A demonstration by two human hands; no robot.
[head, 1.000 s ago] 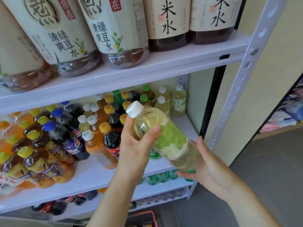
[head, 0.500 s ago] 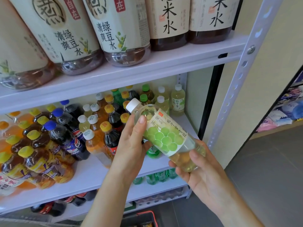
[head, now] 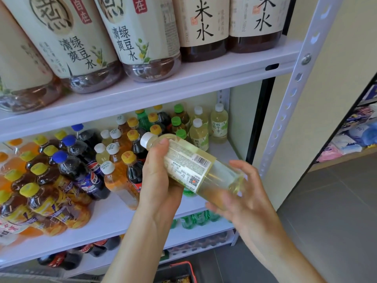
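Item under examination: 1 pale yellow-green drink bottle (head: 189,168), held in the air in front of the middle shelf (head: 114,219), clear of it and touching no other stock. It lies nearly on its side, white cap (head: 147,138) up and to the left, base down and to the right. The back panel of the label faces the camera, showing a barcode (head: 202,160) and a QR code.

Left hand (head: 161,180): wrapped round the shoulder of the bottle, thumb across the top just below the cap. Right hand (head: 242,193): cupped round the base, thumb above and fingers beneath; its outline is blurred, so how firmly it grips cannot be judged.

Surroundings: matching bottles (head: 219,123) stand at the back right of the same shelf, with cola bottles (head: 81,172) to the left. A red-rimmed basket (head: 179,270) shows at the bottom edge.

Assessment: the bottle is off the shelf and the label check appears to be under way. Outstanding, by my judgement: placing the bottle either in the basket or back on the shelf.
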